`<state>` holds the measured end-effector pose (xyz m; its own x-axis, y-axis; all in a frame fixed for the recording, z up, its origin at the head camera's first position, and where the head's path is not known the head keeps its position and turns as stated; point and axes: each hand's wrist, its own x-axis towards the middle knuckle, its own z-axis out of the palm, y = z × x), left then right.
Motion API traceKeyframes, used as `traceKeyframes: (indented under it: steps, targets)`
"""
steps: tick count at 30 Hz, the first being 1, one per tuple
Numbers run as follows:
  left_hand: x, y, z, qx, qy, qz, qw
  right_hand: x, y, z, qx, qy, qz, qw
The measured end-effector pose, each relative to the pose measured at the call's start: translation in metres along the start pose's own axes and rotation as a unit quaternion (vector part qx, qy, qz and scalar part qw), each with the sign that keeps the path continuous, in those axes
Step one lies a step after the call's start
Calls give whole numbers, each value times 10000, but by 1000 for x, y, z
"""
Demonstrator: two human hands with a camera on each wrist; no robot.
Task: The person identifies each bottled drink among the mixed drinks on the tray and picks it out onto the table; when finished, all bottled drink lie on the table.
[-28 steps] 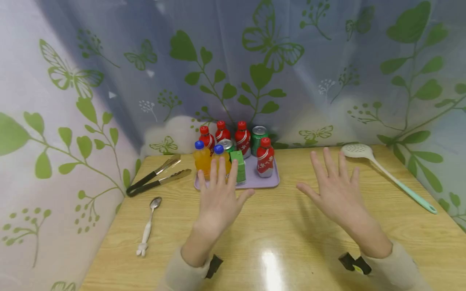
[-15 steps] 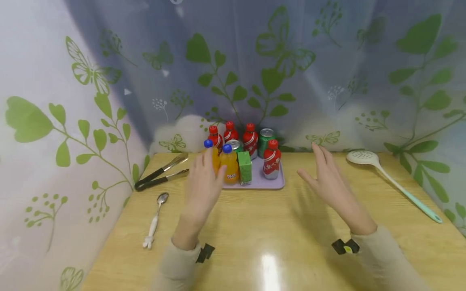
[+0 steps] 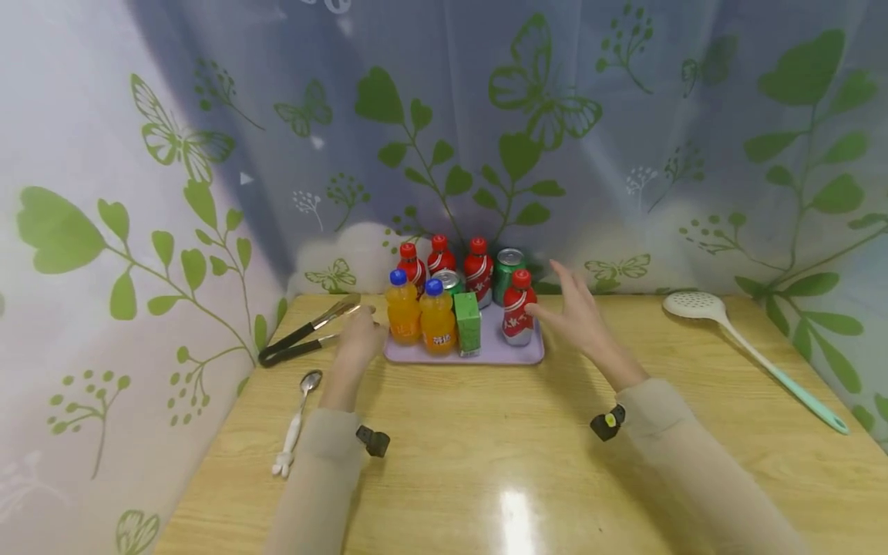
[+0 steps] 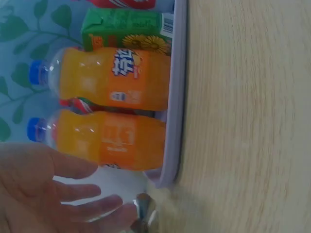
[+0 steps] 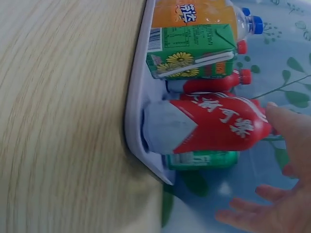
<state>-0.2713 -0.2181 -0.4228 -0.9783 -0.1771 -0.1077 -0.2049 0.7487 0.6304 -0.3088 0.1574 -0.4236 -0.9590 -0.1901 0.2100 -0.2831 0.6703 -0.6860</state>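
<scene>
A lilac tray [image 3: 496,348] at the back of the table bears drinks. My left hand [image 3: 358,339] is beside its left end; the left wrist view shows its fingers extended near an orange soda bottle [image 4: 112,141] with a blue cap. A second orange soda bottle [image 3: 438,317] and a green drink carton [image 3: 468,324] stand alongside. At the right end is a red-labelled cola bottle [image 3: 517,310]. My right hand [image 3: 577,314] has its thumb close to this bottle's upper part and its fingers spread behind. Neither hand grips anything.
Behind stand several red-capped cola bottles [image 3: 478,271] and two green cans [image 3: 509,277]. Black-handled tongs [image 3: 294,345] and a white-handled spoon [image 3: 294,424] lie left. A slotted skimmer [image 3: 697,305] lies far right. A patterned curtain [image 3: 444,100] closes off the back.
My left hand has moved left and lower, off the drinks to the tray's left end. My right hand has come inward to the right-end cola bottle. The head view has shifted slightly.
</scene>
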Motion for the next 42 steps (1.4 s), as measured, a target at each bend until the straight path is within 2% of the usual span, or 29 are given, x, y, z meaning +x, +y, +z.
traceKeyframes:
  steps: [2, 6, 10, 15, 24, 33, 42]
  targets:
    - [6, -4, 4, -154, -191, -62, 9997, 3, 2, 7, 206, -76, 34, 9998]
    - [15, -8, 11, -231, -340, -126, 9991, 7, 1, 17, 720, -210, -24, 9972]
    - [20, -9, 14, -28, -348, -71, 9994, 9, -1, 23, 1090, -167, -70, 9939]
    - [26, -10, 17, 206, -405, -41, 9990, 10, -4, 27, 1572, -214, 150, 9872]
    - [33, -17, 24, 292, -447, 5, 9986, 10, -7, 30, 1784, -179, 411, 9829]
    - [35, -24, 31, 347, -534, -60, 9980, 12, -8, 36, 2419, -250, 912, 9657]
    - [34, -24, 36, 269, -421, 54, 9987, 11, -13, 36, 2651, -227, 1117, 9575]
